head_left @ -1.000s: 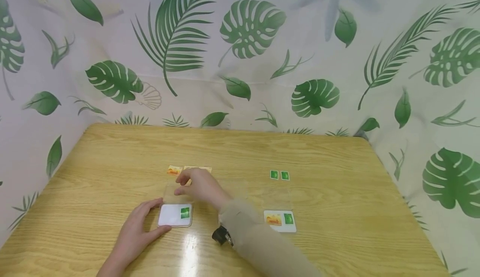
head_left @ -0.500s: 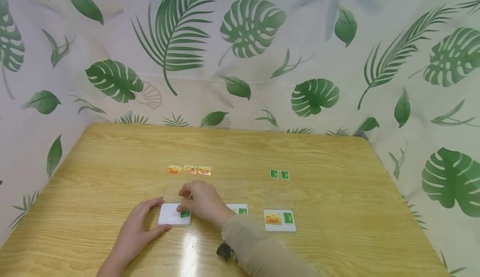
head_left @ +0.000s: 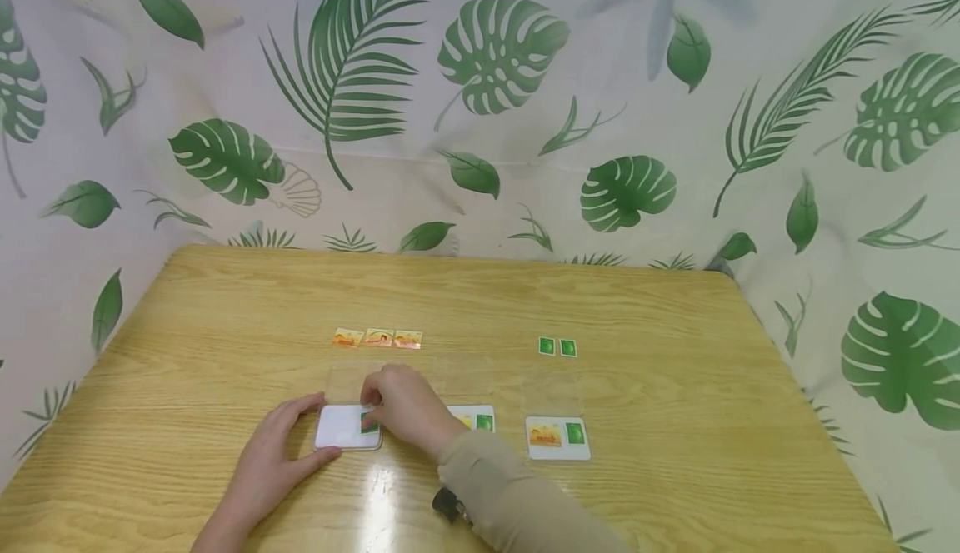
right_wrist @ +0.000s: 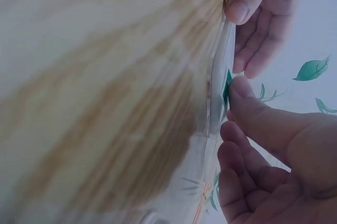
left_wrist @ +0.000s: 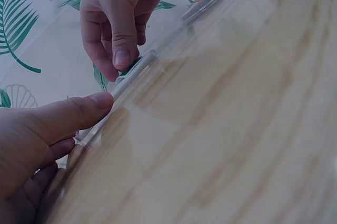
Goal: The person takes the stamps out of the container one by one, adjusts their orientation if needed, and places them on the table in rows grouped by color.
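Observation:
A thin white case [head_left: 341, 427] with a clear lid folded back lies at the left of the head view, a green stamp-like sticker [head_left: 367, 421] at its right end. My left hand [head_left: 277, 453] holds it, fingers at the far left corner and thumb at the near edge. My right hand [head_left: 408, 407] is over the case's right end. Its thumb [right_wrist: 243, 88] presses on the green sticker, and the other fingers hang loosely bent beyond the far edge. Thumb and hand partly hide the sticker.
A second white case [head_left: 474, 414], partly behind the right wrist, and a third white case [head_left: 558, 450] bear orange and green stickers. Behind them lie a row of orange stickers [head_left: 378, 338] and two green stickers [head_left: 557, 347]. A leaf-print cloth [head_left: 480, 120] hangs behind the wooden table [head_left: 675, 370].
My right hand has come down and toward me from above the clear lid onto the green sticker, uncovering the orange stickers behind. The left hand has stayed on the case.

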